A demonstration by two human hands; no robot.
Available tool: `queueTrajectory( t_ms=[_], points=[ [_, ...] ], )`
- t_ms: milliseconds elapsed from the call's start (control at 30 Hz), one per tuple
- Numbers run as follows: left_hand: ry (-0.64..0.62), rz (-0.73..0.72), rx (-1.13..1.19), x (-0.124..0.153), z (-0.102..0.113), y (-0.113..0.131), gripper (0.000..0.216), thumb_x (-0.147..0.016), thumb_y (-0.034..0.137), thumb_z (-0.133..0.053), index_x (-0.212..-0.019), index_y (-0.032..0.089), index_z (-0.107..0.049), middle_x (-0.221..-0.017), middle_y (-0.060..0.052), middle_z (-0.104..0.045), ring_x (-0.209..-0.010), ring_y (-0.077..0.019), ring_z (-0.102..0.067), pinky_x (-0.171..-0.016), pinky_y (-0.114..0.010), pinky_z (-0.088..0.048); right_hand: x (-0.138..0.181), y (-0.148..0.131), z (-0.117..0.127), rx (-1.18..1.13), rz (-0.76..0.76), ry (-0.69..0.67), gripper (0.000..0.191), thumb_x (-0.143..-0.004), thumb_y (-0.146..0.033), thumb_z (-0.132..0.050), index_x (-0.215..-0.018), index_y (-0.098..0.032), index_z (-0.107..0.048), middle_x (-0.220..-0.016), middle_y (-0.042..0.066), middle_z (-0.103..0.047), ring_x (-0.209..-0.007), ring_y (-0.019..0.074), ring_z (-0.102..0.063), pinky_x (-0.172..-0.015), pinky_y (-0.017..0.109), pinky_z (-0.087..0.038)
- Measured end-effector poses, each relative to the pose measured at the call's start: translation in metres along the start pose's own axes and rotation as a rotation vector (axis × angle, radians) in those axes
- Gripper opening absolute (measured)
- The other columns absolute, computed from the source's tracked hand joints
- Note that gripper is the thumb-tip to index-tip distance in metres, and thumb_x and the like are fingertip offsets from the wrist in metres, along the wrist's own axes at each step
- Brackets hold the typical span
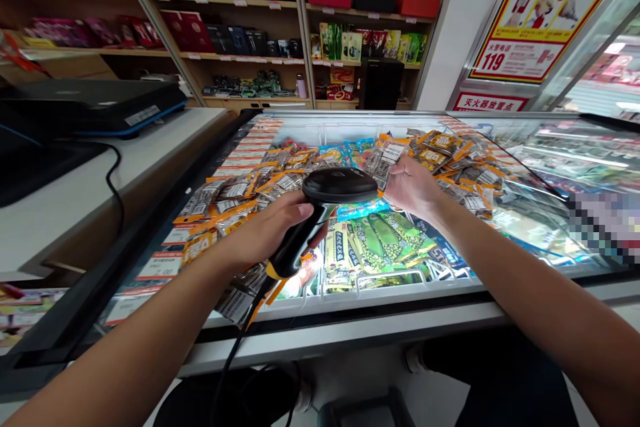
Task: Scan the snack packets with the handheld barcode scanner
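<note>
My left hand (273, 227) is wrapped round the handle of a black barcode scanner (341, 184), whose cord hangs down toward the floor. The scanner's head points to the right. In front of it my right hand (413, 185) grips a small snack packet (386, 159) with orange edges and a white printed label facing up. Similar orange-edged packets lie in a loose pile (235, 188) on the left of the glass freezer top, and another pile (443, 147) lies to the right, beyond my right hand.
Under the freezer's glass (300, 123) are green ice-cream packs (383, 240) and blue packs. A counter (65, 200) with a black device (90, 103) stands at left. Stocked shelves (225, 0) rise behind. Price tags (160, 267) line the freezer's left side. A dark stool (367, 410) is below.
</note>
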State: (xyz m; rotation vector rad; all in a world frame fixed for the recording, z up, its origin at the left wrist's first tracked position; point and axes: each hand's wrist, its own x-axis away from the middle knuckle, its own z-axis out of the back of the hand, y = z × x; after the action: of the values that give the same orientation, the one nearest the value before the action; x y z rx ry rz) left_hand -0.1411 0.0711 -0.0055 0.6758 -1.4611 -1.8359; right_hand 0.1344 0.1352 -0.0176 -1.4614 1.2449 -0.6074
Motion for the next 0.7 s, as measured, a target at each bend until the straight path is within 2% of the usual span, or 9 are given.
queueTrajectory(
  t_ms=[67,133,200,267,333,400,500,600,700],
  points=[
    [0.019,-0.029,0.015,-0.001,0.002,-0.001,0.042,-0.095,0.057,-0.048,-0.092,0.015,-0.052,-0.074,-0.002,-0.064,-0.056,-0.0118,-0.054,-0.050,-0.024,-0.045,-0.004,-0.007,0.010,0.159,0.059,0.047,0.037,-0.072,-0.030,-0.055,-0.109,-0.028,-0.050,-0.119,0.005,-0.067,-0.115,0.0300,-0.063,-0.101,0.058,-0.052],
    [0.027,-0.063,0.036,-0.003,0.004,0.000,0.040,-0.094,0.055,-0.048,-0.090,0.015,-0.053,-0.073,-0.002,-0.063,-0.055,-0.0118,-0.054,-0.049,-0.023,-0.044,-0.008,-0.021,0.031,0.487,0.149,0.122,0.043,-0.078,-0.031,-0.056,-0.121,-0.030,-0.052,-0.126,0.006,-0.064,-0.121,0.0312,-0.060,-0.103,0.057,-0.051],
    [0.028,-0.089,0.056,-0.005,0.007,0.002,0.041,-0.091,0.055,-0.049,-0.086,0.015,-0.055,-0.071,-0.003,-0.063,-0.052,-0.0120,-0.053,-0.047,-0.024,-0.043,-0.010,-0.039,0.065,0.947,0.262,0.214,0.054,-0.082,-0.029,-0.058,-0.136,-0.031,-0.052,-0.135,0.008,-0.060,-0.131,0.0345,-0.054,-0.109,0.057,-0.046],
    [0.049,-0.107,0.077,-0.007,0.009,0.003,0.043,-0.089,0.057,-0.049,-0.084,0.015,-0.056,-0.067,-0.004,-0.062,-0.050,-0.0128,-0.053,-0.045,-0.025,-0.042,-0.011,-0.057,0.105,1.384,0.363,0.324,0.064,-0.082,-0.022,-0.058,-0.146,-0.025,-0.051,-0.143,0.013,-0.056,-0.140,0.0393,-0.046,-0.115,0.061,-0.038],
    [0.075,-0.116,0.079,-0.009,0.012,0.003,0.045,-0.087,0.058,-0.048,-0.085,0.015,-0.057,-0.064,-0.005,-0.062,-0.048,-0.0141,-0.053,-0.045,-0.026,-0.042,-0.011,-0.068,0.144,1.652,0.393,0.436,0.066,-0.083,-0.017,-0.054,-0.149,-0.019,-0.052,-0.141,0.016,-0.060,-0.138,0.0412,-0.048,-0.115,0.064,-0.037],
    [0.090,-0.112,0.072,-0.009,0.014,0.002,0.045,-0.087,0.058,-0.047,-0.090,0.014,-0.058,-0.063,-0.005,-0.062,-0.047,-0.0155,-0.053,-0.045,-0.027,-0.042,-0.012,-0.071,0.174,1.709,0.359,0.515,0.060,-0.086,-0.015,-0.050,-0.146,-0.018,-0.057,-0.132,0.015,-0.067,-0.129,0.0378,-0.059,-0.110,0.059,-0.045],
    [0.095,-0.100,0.063,-0.010,0.015,0.000,0.047,-0.088,0.057,-0.046,-0.101,0.013,-0.059,-0.063,-0.005,-0.064,-0.047,-0.0166,-0.054,-0.045,-0.028,-0.042,-0.013,-0.067,0.196,1.634,0.269,0.559,0.046,-0.090,-0.017,-0.047,-0.131,-0.020,-0.069,-0.114,0.012,-0.076,-0.107,0.0311,-0.072,-0.100,0.052,-0.054],
    [0.098,-0.089,0.085,-0.011,0.014,0.000,0.050,-0.087,0.057,-0.047,-0.107,0.012,-0.058,-0.062,-0.003,-0.063,-0.048,-0.0164,-0.054,-0.045,-0.027,-0.042,-0.015,-0.065,0.200,1.504,0.218,0.589,0.039,-0.092,-0.019,-0.047,-0.121,-0.022,-0.072,-0.103,0.010,-0.078,-0.088,0.0263,-0.074,-0.090,0.048,-0.058],
    [0.090,-0.080,0.089,-0.011,0.012,0.004,0.049,-0.090,0.054,-0.044,-0.108,0.011,-0.058,-0.063,-0.003,-0.063,-0.049,-0.0154,-0.053,-0.046,-0.026,-0.042,-0.016,-0.069,0.194,1.386,0.287,0.685,0.036,-0.090,-0.017,-0.046,-0.117,-0.021,-0.070,-0.102,0.010,-0.078,-0.089,0.0244,-0.073,-0.090,0.046,-0.056]
  ],
)
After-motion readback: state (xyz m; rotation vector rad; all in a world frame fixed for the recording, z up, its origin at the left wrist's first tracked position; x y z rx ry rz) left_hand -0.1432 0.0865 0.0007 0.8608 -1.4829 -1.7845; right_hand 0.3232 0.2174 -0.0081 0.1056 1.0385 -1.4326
